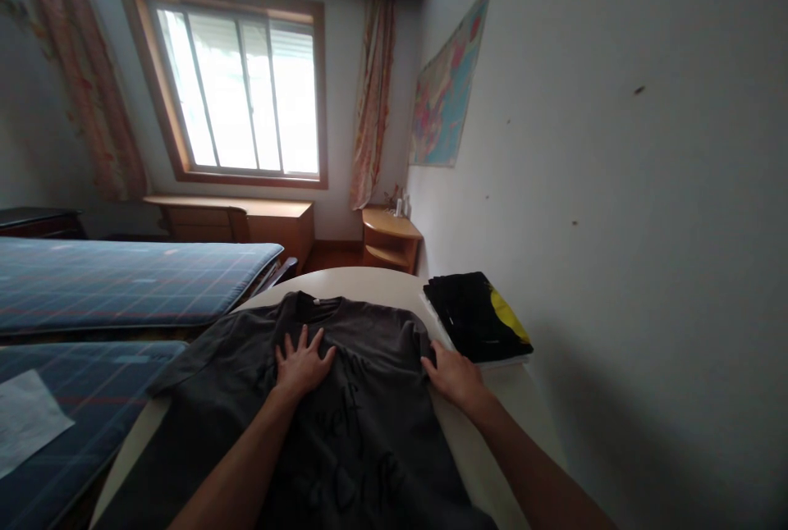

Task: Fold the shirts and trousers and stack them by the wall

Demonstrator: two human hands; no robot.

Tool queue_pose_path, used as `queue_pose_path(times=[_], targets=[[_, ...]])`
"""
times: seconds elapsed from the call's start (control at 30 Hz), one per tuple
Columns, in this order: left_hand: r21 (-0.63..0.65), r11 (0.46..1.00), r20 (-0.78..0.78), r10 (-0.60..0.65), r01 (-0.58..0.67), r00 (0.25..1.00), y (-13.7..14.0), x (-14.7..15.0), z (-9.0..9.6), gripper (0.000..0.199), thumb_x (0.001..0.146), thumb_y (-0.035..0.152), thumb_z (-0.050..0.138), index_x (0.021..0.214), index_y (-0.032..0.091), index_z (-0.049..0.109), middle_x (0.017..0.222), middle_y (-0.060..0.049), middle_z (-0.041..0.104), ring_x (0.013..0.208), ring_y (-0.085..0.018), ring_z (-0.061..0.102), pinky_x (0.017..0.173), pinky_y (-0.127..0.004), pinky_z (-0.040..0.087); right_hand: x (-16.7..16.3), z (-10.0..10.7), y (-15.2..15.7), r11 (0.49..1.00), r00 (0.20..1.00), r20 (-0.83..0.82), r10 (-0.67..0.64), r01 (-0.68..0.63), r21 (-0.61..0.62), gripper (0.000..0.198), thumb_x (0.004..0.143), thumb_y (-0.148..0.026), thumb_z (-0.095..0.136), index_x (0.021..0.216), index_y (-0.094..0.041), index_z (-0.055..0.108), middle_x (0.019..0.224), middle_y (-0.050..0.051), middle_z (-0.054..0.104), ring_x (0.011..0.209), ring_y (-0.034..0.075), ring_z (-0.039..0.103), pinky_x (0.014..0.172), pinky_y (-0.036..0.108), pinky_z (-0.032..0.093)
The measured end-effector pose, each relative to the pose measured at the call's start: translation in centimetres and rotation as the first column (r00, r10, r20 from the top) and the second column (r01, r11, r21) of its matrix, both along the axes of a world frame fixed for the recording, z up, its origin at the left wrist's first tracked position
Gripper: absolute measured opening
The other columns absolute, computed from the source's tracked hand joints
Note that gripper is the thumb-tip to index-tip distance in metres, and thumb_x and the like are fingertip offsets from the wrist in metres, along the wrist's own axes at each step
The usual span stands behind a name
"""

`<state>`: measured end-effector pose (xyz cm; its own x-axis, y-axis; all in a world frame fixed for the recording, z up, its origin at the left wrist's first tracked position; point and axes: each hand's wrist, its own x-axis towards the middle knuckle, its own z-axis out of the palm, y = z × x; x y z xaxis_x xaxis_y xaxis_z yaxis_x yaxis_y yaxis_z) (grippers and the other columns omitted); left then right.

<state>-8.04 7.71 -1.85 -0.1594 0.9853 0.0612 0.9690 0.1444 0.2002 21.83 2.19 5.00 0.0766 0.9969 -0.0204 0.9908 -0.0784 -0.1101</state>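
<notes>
From the head view: saw a dark shirt (350, 407) spread on a pale bench (363, 277), straight ahead of and beneath the left hand (304, 367) and the right hand (455, 376). Made out its long axis running away from the camera, collar (315, 308) at the far end toward the window (240, 95), lower part cut off by the frame. Found the left hand open on the upper chest, palm down and fingers splayed. Found the right hand at the right-side sleeve (410, 331), fingers partly curled by its edge; could not tell pinch from mere touch. Judged the right hand nearer to that sleeve, the left nearer to the collar. Traced the opposite sleeve (190, 362) out to the bench's left edge, near a checked mattress (123, 280). Noted folded clothes (471, 317) just beside the right hand, with the wall (616, 284) close beyond. Saw bare bench past the collar and right of the shirt. Judged sideways movement freer leftward than wallward.
</notes>
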Motion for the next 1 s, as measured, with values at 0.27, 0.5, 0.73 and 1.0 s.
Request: queue_pose_path(times=[0.27, 0.5, 0.73, 1.0], targets=[[0.004, 0.997, -0.04, 0.071, -0.071, 0.997, -0.4, -1.2, 0.3, 0.068, 0.092, 0.06, 0.035, 0.152, 0.028, 0.037, 0.162, -0.011, 0.026, 0.145, -0.047, 0.021, 0.113, -0.062, 0.018, -0.1, 2.1, 4.5, 0.995, 0.989, -0.13, 0.064, -0.053, 0.087, 0.024, 0.077, -0.008, 0.056, 0.096, -0.018, 0.068, 0.098, 0.007, 0.073, 0.096, 0.02, 0.066, 0.075, 0.025, 0.044], [0.101, 0.991, -0.069, -0.076, 0.083, 0.995, -0.8, -0.4, 0.1, 0.06, 0.094, 0.049, 0.042, 0.149, 0.025, 0.042, 0.158, -0.014, 0.034, 0.145, -0.038, 0.027, 0.115, -0.054, 0.023, 0.7, 6.3, 10.4, 0.985, 0.986, -0.166, 0.014, 0.015, 0.172, 0.045, 0.078, -0.006, 0.055, 0.12, -0.017, 0.065, 0.124, 0.009, 0.065, 0.112, 0.018, 0.062, 0.088, 0.019, 0.044], [0.104, 0.904, -0.01, -0.415, 0.414, 0.91, -1.7, 1.0, 0.1, 0.057, 0.093, 0.052, 0.048, 0.148, 0.038, 0.041, 0.159, -0.004, 0.034, 0.148, -0.036, 0.022, 0.118, -0.052, 0.021, 1.1, 8.1, 13.8, 0.974, 0.992, -0.108, -0.072, 0.093, 0.206, 0.048, 0.074, -0.005, 0.061, 0.122, -0.005, 0.064, 0.13, 0.025, 0.055, 0.121, 0.035, 0.055, 0.099, 0.039, 0.045], [0.103, 0.88, 0.013, -0.467, 0.463, 0.884, -1.8, 1.1, 0.2, 0.058, 0.092, 0.055, 0.049, 0.147, 0.04, 0.042, 0.161, -0.004, 0.03, 0.148, -0.04, 0.017, 0.117, -0.057, 0.019, -2.5, 6.1, 13.0, 0.924, 0.93, -0.154, 0.333, -0.289, 0.249, 0.077, 0.066, -0.003, 0.066, 0.14, -0.014, 0.05, 0.151, 0.016, 0.039, 0.136, 0.026, 0.042, 0.112, 0.033, 0.035]])
